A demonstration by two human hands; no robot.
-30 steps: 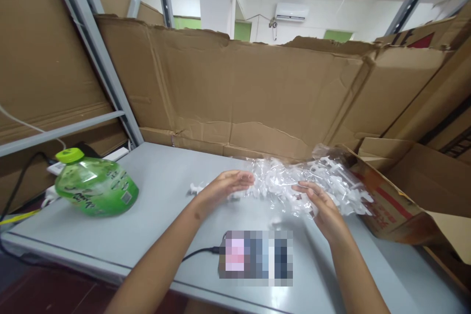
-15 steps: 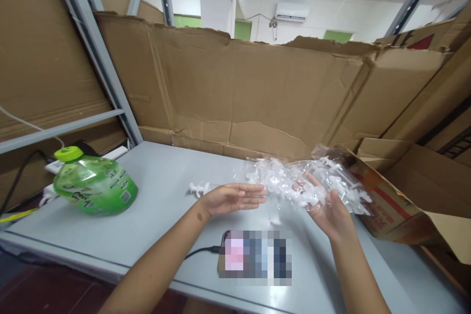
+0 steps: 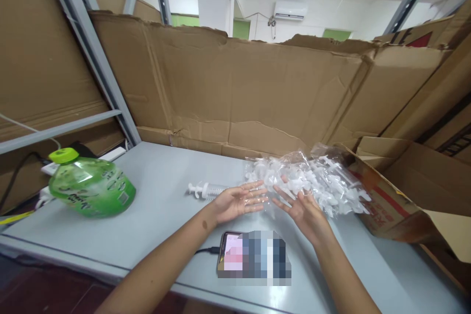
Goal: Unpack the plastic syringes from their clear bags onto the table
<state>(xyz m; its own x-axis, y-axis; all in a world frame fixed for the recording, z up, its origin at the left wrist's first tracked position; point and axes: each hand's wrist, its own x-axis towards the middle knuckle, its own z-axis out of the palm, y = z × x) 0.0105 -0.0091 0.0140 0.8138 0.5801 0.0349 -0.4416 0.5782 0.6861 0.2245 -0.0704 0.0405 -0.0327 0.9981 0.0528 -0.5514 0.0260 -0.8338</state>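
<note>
My left hand (image 3: 237, 202) is open, palm turned up and fingers spread, just right of a clear plastic syringe (image 3: 206, 191) with a white plunger that lies on the grey table (image 3: 165, 167). My right hand (image 3: 303, 211) is open too, its fingers apart and pointing toward the left hand. Behind and beside both hands lies a heap of clear plastic bags (image 3: 331, 181) with white plastic parts inside. The right fingers are in front of the bags; whether they touch them I cannot tell. Nothing is gripped in either hand.
A phone (image 3: 231, 255), partly blurred out, lies in front of the hands with a black cable plugged in. On the left stands a green bottle (image 3: 91, 184) with a yellow-green cap. An open cardboard box (image 3: 390, 201) is at the right; cardboard (image 3: 257, 88) walls the back.
My right hand has drawn left and away from the bags, its fingers spreading toward the left hand. My left hand has turned palm up and opened its fingers, showing more of the syringe.
</note>
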